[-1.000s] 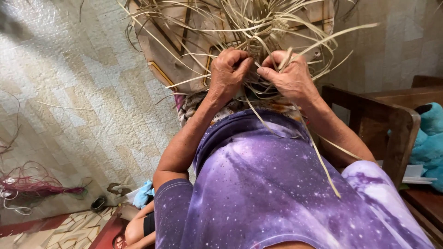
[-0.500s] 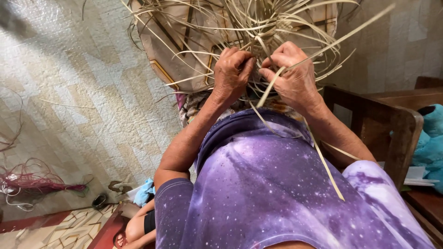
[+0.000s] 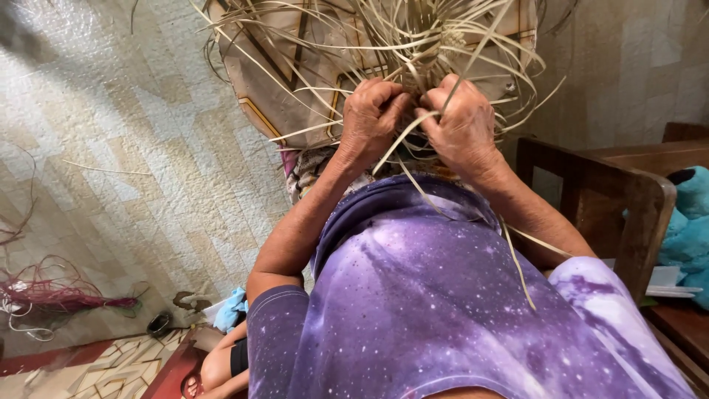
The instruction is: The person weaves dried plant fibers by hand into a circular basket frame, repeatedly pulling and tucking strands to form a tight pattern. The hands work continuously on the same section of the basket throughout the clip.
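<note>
A bundle of reddish-pink fibre [image 3: 55, 299] lies on the patterned tile floor [image 3: 111, 170] at far left. At centre, above a purple star-speckled shirt [image 3: 443, 310], the left hand [image 3: 369, 118] is curled tight around pale straw strands [image 3: 413, 44], knuckles up. Just beside it, the right hand [image 3: 461, 122] pinches more of the same fanned-out strands close to the chest. A dark wooden chair [image 3: 613, 199] stands at right.

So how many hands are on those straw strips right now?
2. The left hand grips the pale straw strips left of centre; the right hand grips them just beside it. No other hand shows there.
</note>
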